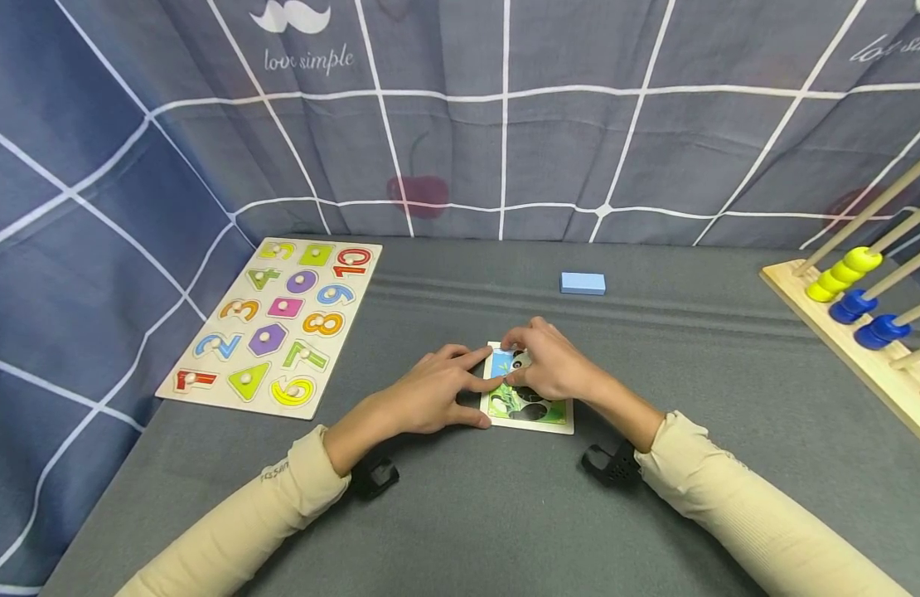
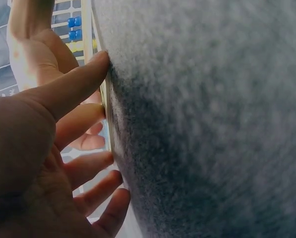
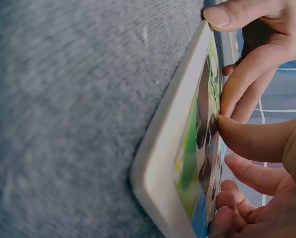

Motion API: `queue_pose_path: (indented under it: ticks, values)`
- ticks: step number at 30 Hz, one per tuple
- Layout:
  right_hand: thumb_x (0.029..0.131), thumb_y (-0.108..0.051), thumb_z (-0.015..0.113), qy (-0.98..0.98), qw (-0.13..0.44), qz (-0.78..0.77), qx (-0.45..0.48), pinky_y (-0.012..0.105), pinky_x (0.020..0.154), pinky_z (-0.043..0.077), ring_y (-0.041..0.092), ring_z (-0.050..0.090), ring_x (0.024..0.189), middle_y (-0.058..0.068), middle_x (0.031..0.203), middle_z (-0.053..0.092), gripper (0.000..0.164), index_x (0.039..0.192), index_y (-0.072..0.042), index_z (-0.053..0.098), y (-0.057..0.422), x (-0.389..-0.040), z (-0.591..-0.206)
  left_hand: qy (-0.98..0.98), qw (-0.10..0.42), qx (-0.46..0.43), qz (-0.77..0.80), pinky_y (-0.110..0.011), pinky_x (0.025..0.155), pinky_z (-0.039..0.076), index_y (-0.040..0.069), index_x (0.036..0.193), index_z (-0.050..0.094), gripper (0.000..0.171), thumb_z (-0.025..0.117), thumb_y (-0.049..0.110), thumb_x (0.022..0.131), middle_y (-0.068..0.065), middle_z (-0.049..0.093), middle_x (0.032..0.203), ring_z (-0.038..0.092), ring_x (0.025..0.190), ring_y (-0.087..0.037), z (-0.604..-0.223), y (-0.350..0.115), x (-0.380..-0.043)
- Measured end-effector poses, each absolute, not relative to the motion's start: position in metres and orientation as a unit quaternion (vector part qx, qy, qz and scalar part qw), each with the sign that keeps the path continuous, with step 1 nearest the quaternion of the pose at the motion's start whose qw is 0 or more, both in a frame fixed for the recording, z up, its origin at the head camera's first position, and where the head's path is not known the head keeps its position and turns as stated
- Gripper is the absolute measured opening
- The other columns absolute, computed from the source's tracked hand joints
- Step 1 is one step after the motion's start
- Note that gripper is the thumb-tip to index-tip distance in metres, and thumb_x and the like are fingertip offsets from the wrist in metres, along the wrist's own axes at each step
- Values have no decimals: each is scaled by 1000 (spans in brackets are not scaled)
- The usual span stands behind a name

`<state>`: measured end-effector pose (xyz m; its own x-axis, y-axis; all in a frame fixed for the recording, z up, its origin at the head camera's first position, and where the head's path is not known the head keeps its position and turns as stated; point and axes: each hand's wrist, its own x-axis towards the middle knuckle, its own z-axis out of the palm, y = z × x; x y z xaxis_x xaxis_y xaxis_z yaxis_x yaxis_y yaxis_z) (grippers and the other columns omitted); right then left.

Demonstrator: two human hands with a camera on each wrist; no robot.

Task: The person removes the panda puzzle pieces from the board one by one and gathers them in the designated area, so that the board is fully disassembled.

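Note:
A small panda jigsaw board (image 1: 530, 425) with a pale frame lies flat on the grey table, its picture partly covered by both hands. My left hand (image 1: 438, 394) rests at its left side, fingers and thumb extended to touch the frame and picture. In the left wrist view the left thumb (image 2: 83, 79) lies against the board's edge. My right hand (image 1: 551, 365) reaches over the upper right, thumb and fingers bent around a puzzle piece (image 1: 521, 359) showing the panda's head. The right thumb (image 3: 252, 139) touches the picture surface; whether the piece is raised is hard to tell.
A wooden number and shape puzzle (image 1: 239, 396) lies at the left. Behind the hands is a blue block (image 1: 583, 283). A wooden bead rack (image 1: 840, 319) with yellow and blue beads stands at the right. A checked curtain (image 1: 460, 149) hangs along the table's back.

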<state>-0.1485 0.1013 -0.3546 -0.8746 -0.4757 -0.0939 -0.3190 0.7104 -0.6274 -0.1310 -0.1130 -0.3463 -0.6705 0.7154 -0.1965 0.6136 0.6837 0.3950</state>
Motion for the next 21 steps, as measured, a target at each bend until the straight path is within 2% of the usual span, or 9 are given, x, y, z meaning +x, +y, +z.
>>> queue_pose_path:
  ticks: [12,17,21]
  values:
    - [84,-8,79,910,107,-333,-223,46,86,44,30,51,100,14,110,56,37,116,1,62,100,-148,-358,901,136,375,172,-50,107,35,16,130,67,54,78,41,83,-12,41,153,41,135,-34,-349,-116,-133]
    - [85,-8,77,911,106,-331,-223,44,84,43,29,51,98,14,109,55,40,120,2,61,101,-148,-358,900,138,379,166,-49,107,36,16,130,66,53,76,42,85,-13,40,153,41,135,-35,-347,-116,-132]
    - [86,-5,74,910,104,-334,-225,45,84,44,30,52,99,15,112,56,37,120,3,63,102,-146,-358,903,139,377,154,-52,103,39,20,129,68,44,71,41,90,-10,39,154,41,135,-34,-345,-115,-133]
